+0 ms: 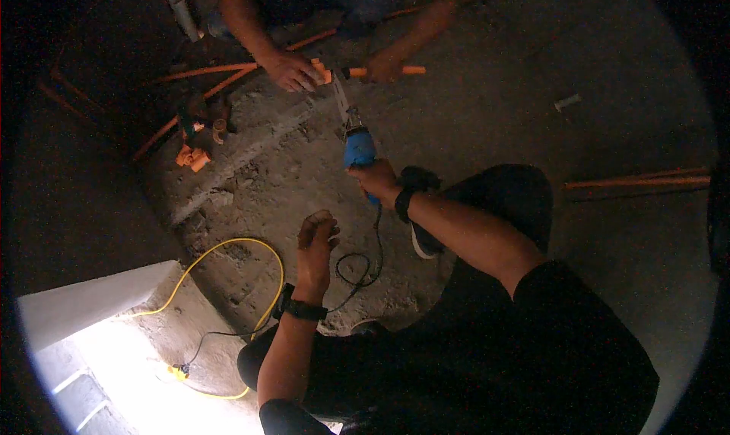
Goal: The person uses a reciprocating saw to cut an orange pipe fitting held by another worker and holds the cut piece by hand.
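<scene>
My right hand (378,180) is wrapped round the handle of a blue power tool (359,147). From its front a long metal part (341,100) reaches up to an orange fitting (321,71) on an orange pipe (411,70). A co-worker's two hands hold the fitting and the pipe on either side of the metal tip. My left hand (318,233) is raised above the dusty floor, fingers loosely curled and apart, with nothing in it.
Orange fittings (193,158) lie on the floor at left, near more orange pipes (228,81). A yellow cable (280,268) loops at lower left beside a brightly lit opening. The tool's black cord (357,279) curls below. Orange pipes (639,182) lie at right.
</scene>
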`<move>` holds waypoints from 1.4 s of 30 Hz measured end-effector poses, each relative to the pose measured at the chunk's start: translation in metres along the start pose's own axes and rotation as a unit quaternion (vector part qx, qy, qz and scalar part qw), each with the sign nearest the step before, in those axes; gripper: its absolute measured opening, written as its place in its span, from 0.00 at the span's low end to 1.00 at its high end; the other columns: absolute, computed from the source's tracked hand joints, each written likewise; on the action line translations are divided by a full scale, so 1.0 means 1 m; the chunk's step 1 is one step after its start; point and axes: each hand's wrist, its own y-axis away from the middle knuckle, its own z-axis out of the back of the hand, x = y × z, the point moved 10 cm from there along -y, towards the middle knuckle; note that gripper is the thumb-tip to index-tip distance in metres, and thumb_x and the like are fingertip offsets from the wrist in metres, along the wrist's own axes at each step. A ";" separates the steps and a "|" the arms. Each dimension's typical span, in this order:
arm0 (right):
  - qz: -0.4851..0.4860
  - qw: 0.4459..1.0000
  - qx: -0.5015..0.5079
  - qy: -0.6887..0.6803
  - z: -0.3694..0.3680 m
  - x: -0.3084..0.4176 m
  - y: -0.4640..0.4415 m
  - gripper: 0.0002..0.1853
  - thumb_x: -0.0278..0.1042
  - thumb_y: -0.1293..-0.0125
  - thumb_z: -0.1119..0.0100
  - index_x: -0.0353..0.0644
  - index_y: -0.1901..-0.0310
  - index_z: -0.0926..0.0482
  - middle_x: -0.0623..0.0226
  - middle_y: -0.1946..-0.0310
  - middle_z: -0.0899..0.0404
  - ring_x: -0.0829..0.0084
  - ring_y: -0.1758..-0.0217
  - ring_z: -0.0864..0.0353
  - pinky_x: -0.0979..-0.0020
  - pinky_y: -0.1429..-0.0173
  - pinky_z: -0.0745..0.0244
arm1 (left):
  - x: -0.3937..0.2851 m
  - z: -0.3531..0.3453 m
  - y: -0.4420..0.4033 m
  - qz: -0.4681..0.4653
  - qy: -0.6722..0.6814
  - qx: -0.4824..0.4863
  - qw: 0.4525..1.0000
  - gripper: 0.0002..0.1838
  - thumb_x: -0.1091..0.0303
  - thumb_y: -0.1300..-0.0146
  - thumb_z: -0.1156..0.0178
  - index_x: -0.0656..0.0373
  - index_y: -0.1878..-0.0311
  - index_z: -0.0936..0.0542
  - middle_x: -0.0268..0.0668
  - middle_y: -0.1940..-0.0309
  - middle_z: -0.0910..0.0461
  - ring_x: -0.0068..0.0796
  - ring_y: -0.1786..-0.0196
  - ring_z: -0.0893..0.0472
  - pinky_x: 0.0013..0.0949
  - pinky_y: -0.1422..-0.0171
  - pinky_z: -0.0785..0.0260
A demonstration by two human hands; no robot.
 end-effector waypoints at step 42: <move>-0.031 0.999 0.024 -0.023 0.007 0.005 0.018 0.17 0.40 0.43 0.35 0.41 0.80 0.29 0.69 0.85 0.28 0.76 0.86 0.29 0.70 0.83 0.37 | -0.002 -0.006 0.004 -0.018 -0.013 0.015 1.000 0.15 0.60 0.34 0.47 0.53 0.46 0.27 0.34 0.53 0.24 0.29 0.53 0.24 0.32 0.49 0.32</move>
